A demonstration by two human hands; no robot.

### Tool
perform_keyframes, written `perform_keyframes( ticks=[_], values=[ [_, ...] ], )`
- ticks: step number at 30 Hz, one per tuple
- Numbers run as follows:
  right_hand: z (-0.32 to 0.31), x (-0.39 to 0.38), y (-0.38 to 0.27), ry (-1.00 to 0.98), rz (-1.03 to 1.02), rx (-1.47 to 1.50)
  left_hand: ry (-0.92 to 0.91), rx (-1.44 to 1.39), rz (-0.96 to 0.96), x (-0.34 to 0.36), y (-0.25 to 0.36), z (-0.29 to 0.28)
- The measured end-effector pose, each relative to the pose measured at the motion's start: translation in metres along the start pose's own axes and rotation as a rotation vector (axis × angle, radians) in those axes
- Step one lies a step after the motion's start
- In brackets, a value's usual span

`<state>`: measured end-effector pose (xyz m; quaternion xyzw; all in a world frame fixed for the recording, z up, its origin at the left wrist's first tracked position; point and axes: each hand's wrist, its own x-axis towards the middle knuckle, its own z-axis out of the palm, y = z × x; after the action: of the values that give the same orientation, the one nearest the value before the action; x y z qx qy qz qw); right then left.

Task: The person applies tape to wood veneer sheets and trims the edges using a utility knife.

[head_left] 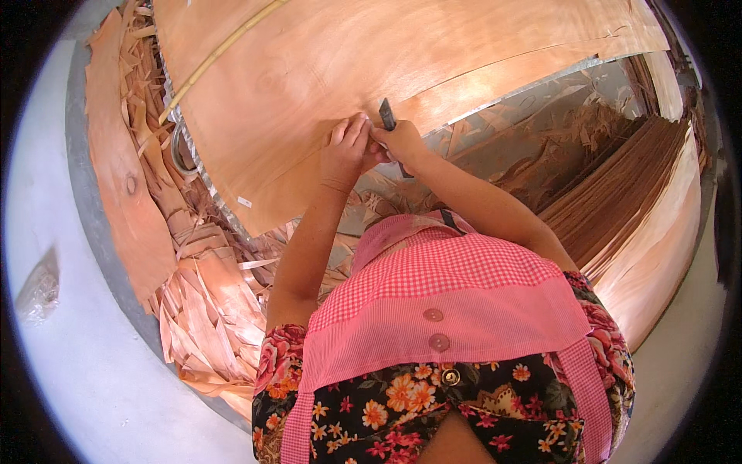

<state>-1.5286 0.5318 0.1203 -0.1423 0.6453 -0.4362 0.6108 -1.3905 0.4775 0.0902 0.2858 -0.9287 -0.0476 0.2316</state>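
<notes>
A large sheet of tan wood veneer (286, 85) lies spread in front of me, and both my hands meet at its near edge. In my right hand (400, 145) a dark, flat, knife-like tool (387, 114) is gripped, its slanted end sticking up past the thumb and a bit of it showing below the fist. My left hand (346, 148) is right beside it, fingers bent and pressed together at the sheet's edge. What those fingertips pinch, if anything, is hidden. A narrower veneer strip (464, 89) lies along the sheet's right edge.
A thin yellow stick (220, 52) crosses the sheet at upper left. Beside the sheet's left edge is a round ring-shaped thing (183, 148). Veneer scraps (212, 298) heap up on the left floor. To the right stands a thick stack of veneer sheets (618, 193).
</notes>
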Motion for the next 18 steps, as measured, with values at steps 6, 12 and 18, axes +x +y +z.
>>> perform_keyframes(
  ticks=[6, 12, 18],
  values=[
    [-0.017, -0.005, -0.038, -0.132, -0.362, -0.508, -0.06, 0.228, 0.113, 0.001, -0.003, -0.003],
    [-0.088, -0.05, -0.072, -0.313, -0.148, -0.335, -0.126, -0.31, -0.361, 0.04, 0.061, -0.043],
    [-0.156, -0.086, -0.034, -0.255, -0.328, -0.279, -0.023, -1.447, -1.041, 0.092, 0.157, -0.023]
  ],
)
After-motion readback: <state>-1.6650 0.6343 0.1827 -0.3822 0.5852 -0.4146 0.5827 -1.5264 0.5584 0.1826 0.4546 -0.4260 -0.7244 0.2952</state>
